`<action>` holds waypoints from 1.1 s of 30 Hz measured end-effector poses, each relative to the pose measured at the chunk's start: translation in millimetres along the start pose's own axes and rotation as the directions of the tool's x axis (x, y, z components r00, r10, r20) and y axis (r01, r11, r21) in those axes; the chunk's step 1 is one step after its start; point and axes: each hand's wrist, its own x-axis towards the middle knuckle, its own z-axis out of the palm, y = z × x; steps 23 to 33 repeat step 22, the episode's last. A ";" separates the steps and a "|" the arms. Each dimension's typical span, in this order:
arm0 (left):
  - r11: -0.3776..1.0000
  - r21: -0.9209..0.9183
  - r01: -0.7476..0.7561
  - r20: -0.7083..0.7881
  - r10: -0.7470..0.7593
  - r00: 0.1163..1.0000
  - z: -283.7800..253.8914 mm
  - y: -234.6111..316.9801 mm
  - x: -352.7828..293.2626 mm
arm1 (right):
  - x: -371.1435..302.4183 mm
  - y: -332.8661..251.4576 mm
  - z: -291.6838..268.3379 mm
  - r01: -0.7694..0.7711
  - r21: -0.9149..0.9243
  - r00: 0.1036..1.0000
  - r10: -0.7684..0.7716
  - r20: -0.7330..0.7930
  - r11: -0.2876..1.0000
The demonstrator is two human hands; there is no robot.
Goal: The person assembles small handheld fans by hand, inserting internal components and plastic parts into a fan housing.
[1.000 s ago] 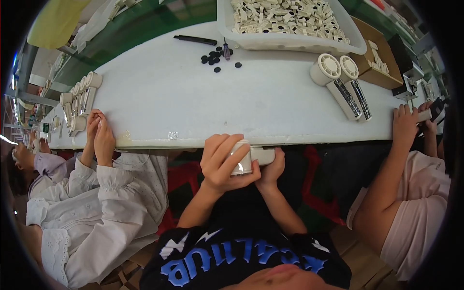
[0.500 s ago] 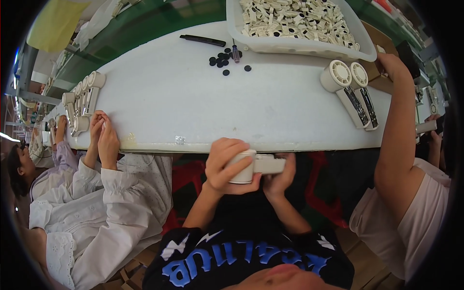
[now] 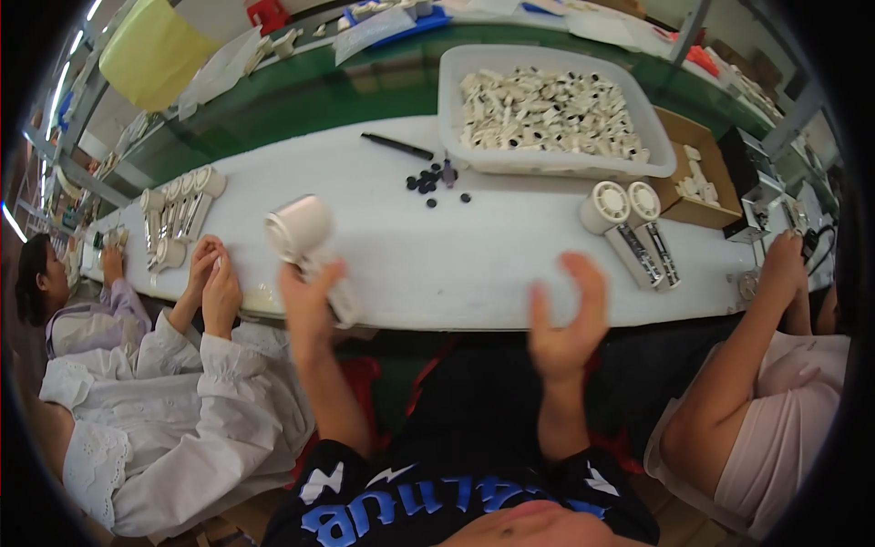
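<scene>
A white handheld fan (image 3: 301,223) is raised above the near left part of the white table (image 3: 428,273), with my left hand (image 3: 310,294) closed round its handle. Its round head points up and is slightly blurred. My right hand (image 3: 569,319) is by the table's near edge, thumb and fingers spread, holding nothing. Beyond it to the right lie two more handheld fans (image 3: 605,206), their handles uncovered so that dark inner parts show. On the left, several handheld fans (image 3: 182,205) lie in a row near a co-worker's hands (image 3: 215,273).
A translucent bin (image 3: 556,166) full of small white parts stands at the back, beside a cardboard box (image 3: 702,211). Several black discs (image 3: 425,182), a small screwdriver (image 3: 448,173) and a black utility knife (image 3: 397,146) lie in front. Co-workers sit on both sides.
Both my hands held the fan at the table edge; now my left hand has carried it leftward and up, and my right has let go and opened. The view has tilted up.
</scene>
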 end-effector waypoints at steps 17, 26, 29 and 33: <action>0.885 0.238 -0.400 0.395 0.288 0.872 121.8 -4.7 -33.0 | 26.3 30.7 5.9 -0.057 -0.220 0.956 0.117 0.270 0.974; 0.979 0.064 -0.195 0.564 0.126 0.816 156.3 -37.4 -25.6 | 112.8 46.6 3.0 0.007 0.005 0.864 -0.009 0.504 1.000; 0.979 0.064 -0.195 0.564 0.126 0.816 156.3 -37.4 -25.6 | 112.8 46.6 3.0 0.007 0.005 0.864 -0.009 0.504 1.000; 0.979 0.064 -0.195 0.564 0.126 0.816 156.3 -37.4 -25.6 | 112.8 46.6 3.0 0.007 0.005 0.864 -0.009 0.504 1.000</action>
